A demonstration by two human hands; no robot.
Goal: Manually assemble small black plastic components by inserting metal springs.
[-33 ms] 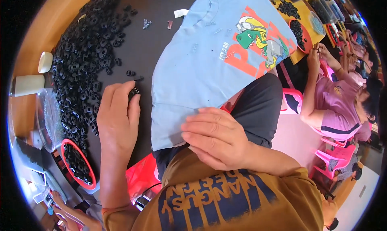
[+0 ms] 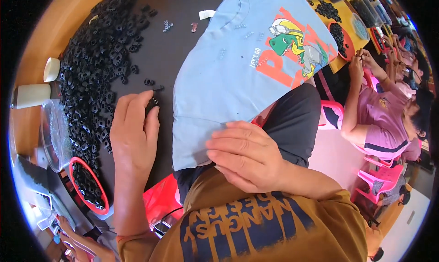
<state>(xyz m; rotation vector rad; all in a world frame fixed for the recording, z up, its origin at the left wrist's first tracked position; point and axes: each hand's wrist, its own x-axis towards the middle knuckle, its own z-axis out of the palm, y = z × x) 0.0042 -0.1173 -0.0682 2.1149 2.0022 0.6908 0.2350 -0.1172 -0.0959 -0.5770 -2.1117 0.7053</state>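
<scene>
My left hand (image 2: 135, 120) is closed over the dark table (image 2: 157, 56), with a small black toothed hair claw clip (image 2: 152, 105) between thumb and fingertips. Much of that clip is hidden by the fingers. Just beyond the fingertips lie another black clip (image 2: 149, 82) and a thin black piece (image 2: 157, 88). My right hand (image 2: 247, 157) rests palm down, fingers stretched out, on the near edge of a light blue cloth (image 2: 206, 93) with a dinosaur print. Several tiny clear pieces (image 2: 222, 54) are on the cloth. What lies under the right palm cannot be seen.
A big heap of black clips (image 2: 91, 74) covers the table's left side. Beside it stand a clear plastic container (image 2: 49, 134), a red-rimmed basket (image 2: 108, 202) of black clips and a white container (image 2: 33, 96). Another person (image 2: 379, 111) sits at the right near a yellow table.
</scene>
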